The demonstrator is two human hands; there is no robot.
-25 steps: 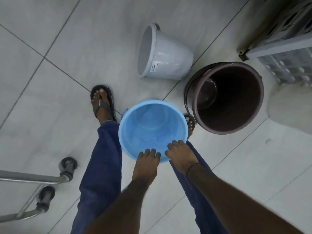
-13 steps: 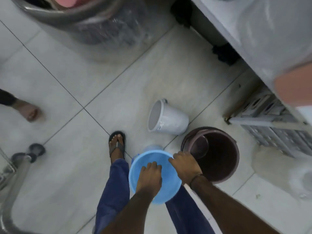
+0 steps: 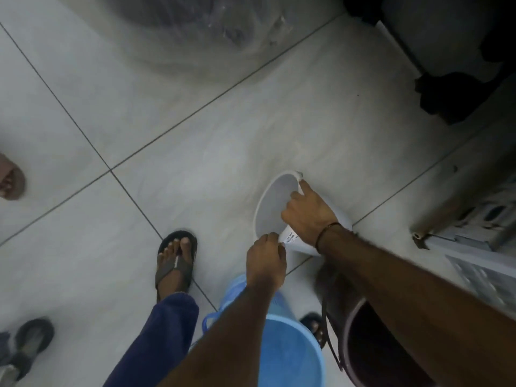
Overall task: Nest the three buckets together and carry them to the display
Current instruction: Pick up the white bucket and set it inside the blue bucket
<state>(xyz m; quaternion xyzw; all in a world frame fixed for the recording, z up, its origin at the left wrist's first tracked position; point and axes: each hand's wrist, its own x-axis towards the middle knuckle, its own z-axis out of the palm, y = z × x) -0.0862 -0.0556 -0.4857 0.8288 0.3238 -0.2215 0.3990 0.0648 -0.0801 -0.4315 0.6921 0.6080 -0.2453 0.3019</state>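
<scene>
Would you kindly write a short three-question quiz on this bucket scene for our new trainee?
1. True or false: both hands grip the white bucket.
2. Multiple choice: the white bucket is A) upright, B) lying on its side, C) nested inside the blue bucket.
3. Short answer: which bucket stands under the right forearm?

Key:
1. True: the left hand holds the near rim, the right hand the far rim.
2. B.
3. The dark brown bucket.
</scene>
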